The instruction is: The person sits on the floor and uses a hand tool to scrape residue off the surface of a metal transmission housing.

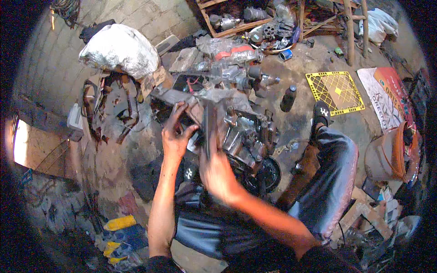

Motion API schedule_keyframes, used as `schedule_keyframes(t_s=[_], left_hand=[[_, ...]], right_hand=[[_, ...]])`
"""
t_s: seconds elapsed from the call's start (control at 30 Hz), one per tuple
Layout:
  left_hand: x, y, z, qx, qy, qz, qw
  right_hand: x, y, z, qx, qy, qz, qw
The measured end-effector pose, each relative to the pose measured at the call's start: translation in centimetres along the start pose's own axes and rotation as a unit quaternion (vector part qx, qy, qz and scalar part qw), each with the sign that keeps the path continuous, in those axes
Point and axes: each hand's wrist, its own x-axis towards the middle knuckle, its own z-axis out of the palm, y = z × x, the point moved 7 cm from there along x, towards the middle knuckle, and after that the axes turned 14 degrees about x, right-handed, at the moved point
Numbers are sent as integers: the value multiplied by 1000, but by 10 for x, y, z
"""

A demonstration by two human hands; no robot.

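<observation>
Between my legs on the ground is a greasy engine (243, 136) with ribbed metal parts and a round black wheel (267, 175) at its near side. A grey, blocky metal part (195, 110) lies at its left. My left hand (177, 129) has its fingers curled on that part's near edge, the thumb held apart from them. A dark, long flat piece (210, 129) stands beside it, too blurred to name. My right hand (218, 170) is against this piece, its fingers smeared by motion, so its grip is unclear.
Plastic bottles (241, 53) and scrap parts lie beyond the engine. A dark bottle (288, 98) and a yellow crate-like grid (336, 92) are to the right, near my shoe (321, 116). A white sack (119, 51) is at far left, a brown bucket (387, 152) at right.
</observation>
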Motion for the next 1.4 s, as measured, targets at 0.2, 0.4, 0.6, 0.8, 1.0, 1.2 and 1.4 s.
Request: schedule_keyframes(t_s=[0.2,0.4,0.6,0.8,1.0,1.2,1.4], left_hand=[[5,15,2,13,9,18,1000],[-1,-5,2,18,16,25,999],[7,13,6,-9,1,-8,1000],[5,8,-2,13,13,31,999],[3,8,3,-9,-2,-1,1000],[2,13,6,-11,5,-4,1000],[1,6,1,-7,16,22,1000]], right_hand=[[43,10,-33,-61,-19,-18,998],[-16,-8,-37,14,-36,32,999],[66,27,-51,-151,-66,60,984],[44,-44,-44,-246,32,-186,951],[99,-50,-53,-234,-149,-34,960],[101,-14,-39,-339,-155,-184,910],[39,-59,-40,-257,131,-178,941]])
